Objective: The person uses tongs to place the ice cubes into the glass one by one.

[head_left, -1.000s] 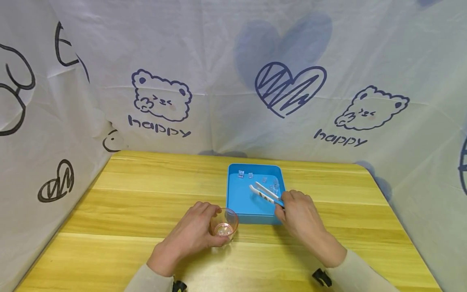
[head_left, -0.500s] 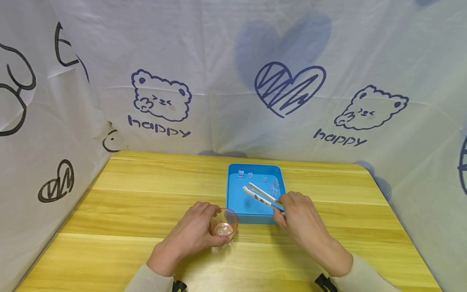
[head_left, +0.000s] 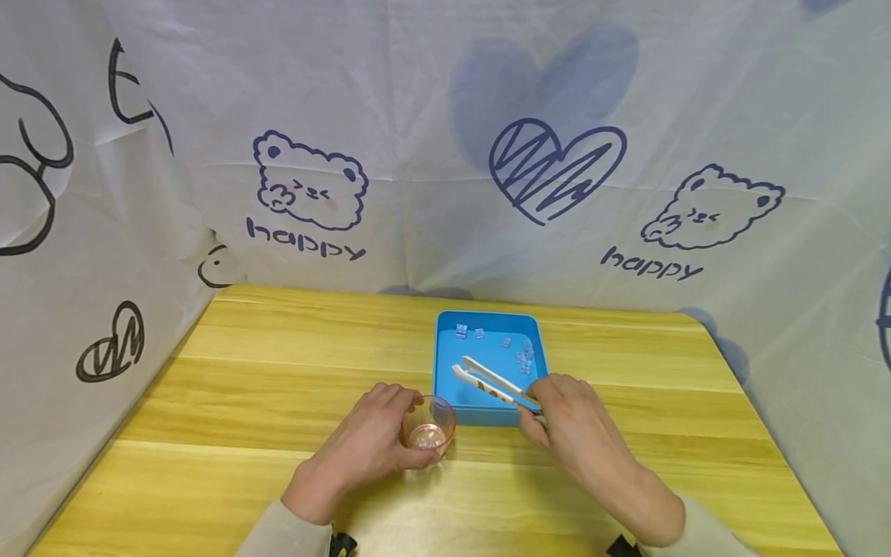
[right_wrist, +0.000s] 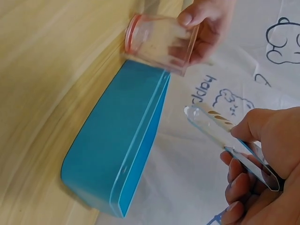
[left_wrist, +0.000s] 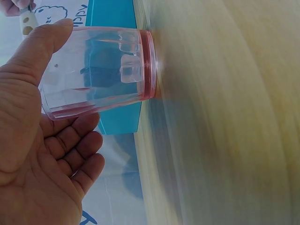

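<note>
My left hand [head_left: 365, 433] grips a clear, pink-tinted cup [left_wrist: 93, 70] from the side, thumb and fingers around its wall. The cup stands upright on the table beside the tray's near left corner. Small clear cubes [left_wrist: 131, 69] lie at its bottom. My right hand [head_left: 578, 425] holds a pair of white tongs [head_left: 486, 388], their tips pointing left over the blue tray [head_left: 480, 416] and a little apart. I cannot tell whether a clear piece sits between the tips. Several clear cubes [head_left: 525, 360] lie at the tray's right side, a few more along its back.
A wood-grain table [head_left: 292, 356] spreads out around the cup and tray. White cloth [head_left: 431, 155] printed with bears and hearts hangs behind the table and along both sides.
My right hand has moved the tongs left and slightly toward me, away from the cubes at the tray's right and nearer the cup. The left hand and cup stay put.
</note>
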A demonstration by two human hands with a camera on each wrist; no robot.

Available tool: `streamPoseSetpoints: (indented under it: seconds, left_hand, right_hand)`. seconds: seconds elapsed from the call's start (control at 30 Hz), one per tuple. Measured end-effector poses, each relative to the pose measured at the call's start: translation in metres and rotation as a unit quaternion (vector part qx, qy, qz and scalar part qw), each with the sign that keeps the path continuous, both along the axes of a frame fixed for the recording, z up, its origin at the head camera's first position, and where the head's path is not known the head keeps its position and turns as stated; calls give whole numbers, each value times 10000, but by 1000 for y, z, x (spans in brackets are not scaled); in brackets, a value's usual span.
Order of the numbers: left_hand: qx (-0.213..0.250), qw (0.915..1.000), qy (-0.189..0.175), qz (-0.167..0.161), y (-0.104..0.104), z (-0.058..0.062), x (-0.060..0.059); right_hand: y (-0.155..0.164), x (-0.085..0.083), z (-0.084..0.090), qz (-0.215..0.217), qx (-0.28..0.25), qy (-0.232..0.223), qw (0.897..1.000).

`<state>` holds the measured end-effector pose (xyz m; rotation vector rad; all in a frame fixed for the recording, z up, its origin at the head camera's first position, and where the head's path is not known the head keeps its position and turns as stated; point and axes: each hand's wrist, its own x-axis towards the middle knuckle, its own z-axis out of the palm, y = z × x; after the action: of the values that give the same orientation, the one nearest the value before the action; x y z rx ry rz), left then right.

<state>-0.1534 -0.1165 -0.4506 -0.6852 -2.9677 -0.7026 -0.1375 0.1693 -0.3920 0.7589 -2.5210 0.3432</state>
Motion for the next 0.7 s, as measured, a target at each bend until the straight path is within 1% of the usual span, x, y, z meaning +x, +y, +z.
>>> streamPoseSetpoints:
  seconds: [0.17,0.37,0.53,0.7]
  left_hand:
    - [-9,10000,13,-20,0,1,0]
    - [-39,10000,63,-3,0,1,0]
    - [-37,10000,85,-3,0,1,0]
    - [-29,9999,163,6,0,-1,0]
  right_hand:
    - [-4,10,2,299,-72,11,9995]
    - [-9,20,-4,589,54,-67,9982]
    - [-11,24,-11,772,13,-74,9970]
    - [-11,24,-17,812,80,-152,9966]
